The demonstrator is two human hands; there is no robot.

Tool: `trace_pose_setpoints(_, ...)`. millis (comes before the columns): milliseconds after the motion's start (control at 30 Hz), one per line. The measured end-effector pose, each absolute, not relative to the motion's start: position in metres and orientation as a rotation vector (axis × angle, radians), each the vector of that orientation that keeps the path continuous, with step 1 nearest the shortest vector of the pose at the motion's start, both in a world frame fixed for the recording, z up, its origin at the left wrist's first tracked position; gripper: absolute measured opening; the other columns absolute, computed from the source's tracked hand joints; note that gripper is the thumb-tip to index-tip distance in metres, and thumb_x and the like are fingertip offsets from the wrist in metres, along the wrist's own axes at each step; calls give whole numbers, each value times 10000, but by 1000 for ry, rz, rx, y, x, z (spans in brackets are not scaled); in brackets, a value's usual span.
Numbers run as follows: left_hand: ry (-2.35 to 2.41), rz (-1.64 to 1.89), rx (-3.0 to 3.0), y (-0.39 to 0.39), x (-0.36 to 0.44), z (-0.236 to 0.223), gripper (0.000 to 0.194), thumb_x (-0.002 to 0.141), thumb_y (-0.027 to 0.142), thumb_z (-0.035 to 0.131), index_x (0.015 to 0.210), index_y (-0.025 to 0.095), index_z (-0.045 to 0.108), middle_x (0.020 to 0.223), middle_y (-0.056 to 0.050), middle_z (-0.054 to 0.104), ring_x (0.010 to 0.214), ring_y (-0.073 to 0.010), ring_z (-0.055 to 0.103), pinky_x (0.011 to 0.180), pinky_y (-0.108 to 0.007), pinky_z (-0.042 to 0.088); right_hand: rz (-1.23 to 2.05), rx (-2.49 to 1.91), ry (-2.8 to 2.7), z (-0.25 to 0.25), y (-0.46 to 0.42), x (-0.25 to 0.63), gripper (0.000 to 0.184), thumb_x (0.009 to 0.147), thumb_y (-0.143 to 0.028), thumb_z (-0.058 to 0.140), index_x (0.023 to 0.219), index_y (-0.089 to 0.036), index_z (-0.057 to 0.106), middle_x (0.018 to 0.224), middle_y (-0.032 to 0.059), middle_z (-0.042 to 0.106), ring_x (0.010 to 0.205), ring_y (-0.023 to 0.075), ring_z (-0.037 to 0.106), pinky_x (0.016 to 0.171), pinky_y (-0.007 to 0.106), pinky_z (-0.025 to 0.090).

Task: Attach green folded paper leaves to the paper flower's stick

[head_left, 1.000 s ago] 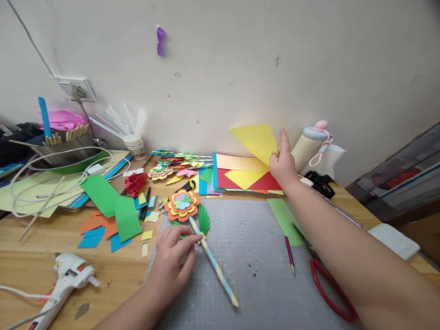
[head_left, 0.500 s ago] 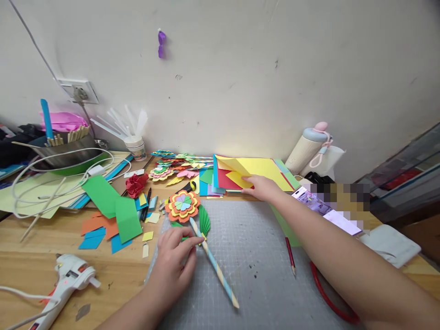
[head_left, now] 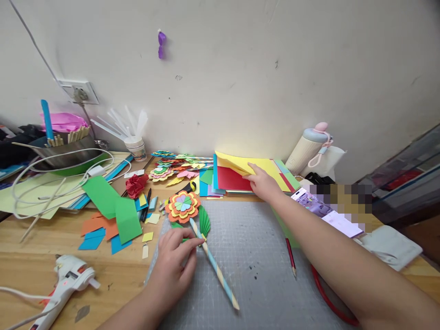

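Observation:
A paper flower (head_left: 183, 206) with layered petals in orange, red and yellow lies on the grey cutting mat (head_left: 254, 247). Its blue-and-cream striped stem (head_left: 220, 275) points toward me, with a pleated green leaf (head_left: 205, 221) at its side. My left hand (head_left: 178, 250) pinches the stem just below the leaf, where a bit of yellow shows. Behind the mat, my right hand (head_left: 263, 182) grips the front edge of a yellow paper sheet (head_left: 271, 170), thumb beneath and forefinger stretched on top. The sheet's left part is lifted, baring red paper (head_left: 233, 179).
Finished paper flowers (head_left: 172, 167) lie by the wall. Green paper pieces (head_left: 128, 220) and other scraps are at left, near a glue gun (head_left: 70, 279) with its cable. At right are a pencil (head_left: 290, 257), a phone (head_left: 323, 211) and a tilted bottle (head_left: 304, 149).
My right hand has shifted slightly, its forefinger now reaching farther up the yellow sheet. The yellow flap that hung over the red paper is turned back. My left hand stays put.

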State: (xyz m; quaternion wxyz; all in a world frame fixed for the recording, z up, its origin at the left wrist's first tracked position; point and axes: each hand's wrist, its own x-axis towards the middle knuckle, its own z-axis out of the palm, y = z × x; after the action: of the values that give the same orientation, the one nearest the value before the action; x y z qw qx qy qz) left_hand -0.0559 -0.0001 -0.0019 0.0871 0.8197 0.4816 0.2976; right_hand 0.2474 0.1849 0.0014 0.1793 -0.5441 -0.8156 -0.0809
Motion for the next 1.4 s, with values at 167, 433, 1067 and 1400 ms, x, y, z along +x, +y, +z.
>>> trace_pose_setpoints(167,1424,892,2438,1,-55,-2,319,839,91,425,1060,263,577,1017,-55,529,989,-226,475,845,-417,368,-89,-1607,-2414,-7,184,237,381,846,-416,481,1126,-216,644,1434,69,361,1271,297,377,1004,422,358)
trace_pose_setpoints(433,1401,916,2438,1,-57,-6,333,829,82,436,1068,269,572,1017,-49,523,988,-224,474,840,-412,372,58,-1648,-2437,-9,187,240,467,820,-497,506,1214,-256,577,1349,51,483,1134,281,521,873,378,450)
trace_pose_setpoints(1067,1362,940,2464,1,-53,-5,320,830,70,441,1062,249,570,1017,-60,519,974,-222,463,832,-419,375,133,-1665,-2054,-8,194,243,291,880,-295,378,723,-177,592,784,84,621,751,203,545,661,286,370)
trace_pose_setpoints(1400,1412,951,2451,3,-51,-4,308,821,95,443,1031,249,607,1001,-58,554,964,-218,507,819,-400,425,271,-1659,-1708,-19,195,233,296,767,-383,491,543,-196,537,590,15,566,591,162,503,556,261,346)
